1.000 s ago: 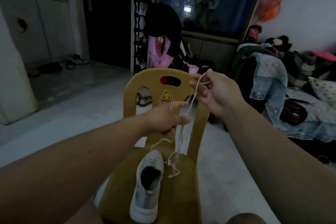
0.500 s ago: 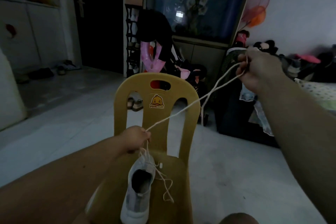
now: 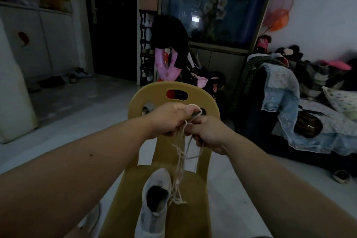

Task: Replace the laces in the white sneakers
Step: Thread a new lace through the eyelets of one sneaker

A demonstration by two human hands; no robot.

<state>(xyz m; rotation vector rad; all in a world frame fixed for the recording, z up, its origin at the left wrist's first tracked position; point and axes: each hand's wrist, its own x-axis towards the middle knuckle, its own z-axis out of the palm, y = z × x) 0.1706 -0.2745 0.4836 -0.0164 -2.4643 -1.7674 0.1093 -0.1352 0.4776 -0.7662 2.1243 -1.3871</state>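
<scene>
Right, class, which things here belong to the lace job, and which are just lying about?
Job: lace, gripped by left hand and right hand; white sneaker on the chair.
Lying about: denim jacket, loose shoes, fish tank, pink net.

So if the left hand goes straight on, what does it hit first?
Probably the right hand, close beside the left hand on the same lace; then the chair back. Depth unclear.

Bare left forearm (image 3: pixel 81 168) with a small dark mole (image 3: pixel 91 155), bare right forearm (image 3: pixel 274 183)
</scene>
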